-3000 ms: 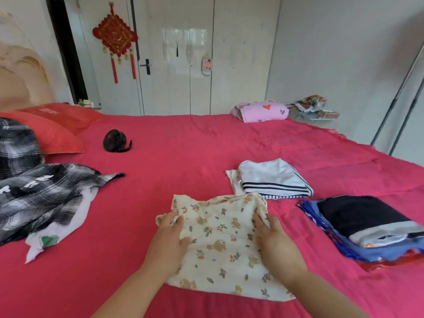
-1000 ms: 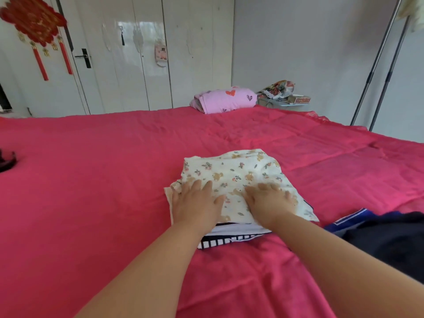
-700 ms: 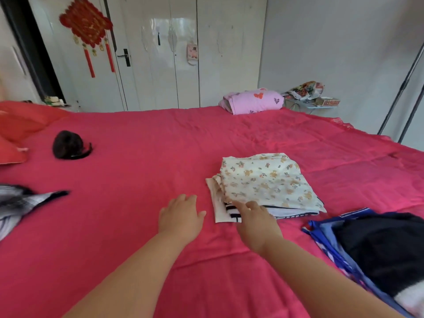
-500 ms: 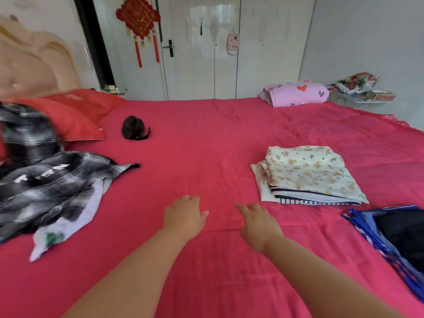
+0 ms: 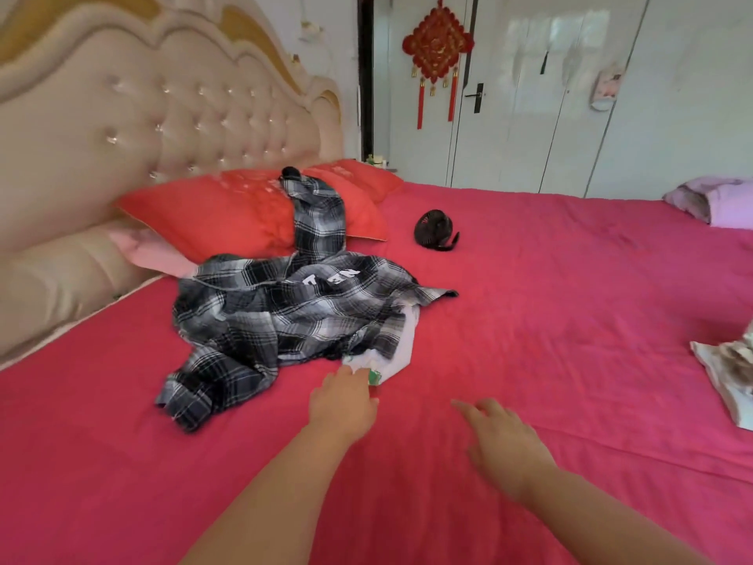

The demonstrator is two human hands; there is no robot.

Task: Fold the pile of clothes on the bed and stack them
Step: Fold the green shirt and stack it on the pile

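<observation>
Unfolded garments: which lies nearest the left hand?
The white garment with green print, poking from under the plaid shirt; the left hand is at its corner.

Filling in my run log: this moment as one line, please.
step: at unfolded pile | left hand: touches white cloth partly under plaid shirt, grip unclear | right hand: open, over bedspread, holds nothing

I count two unfolded garments on the one bed (image 5: 570,320): one plaid shirt (image 5: 285,320) and one white garment (image 5: 401,344). There are two pillows, a front red pillow (image 5: 228,214) and a back red pillow (image 5: 360,177). I also count one small black object (image 5: 434,229), one red knot ornament (image 5: 438,44), one lilac bundle (image 5: 721,203) and one floral folded stack (image 5: 729,373).
</observation>
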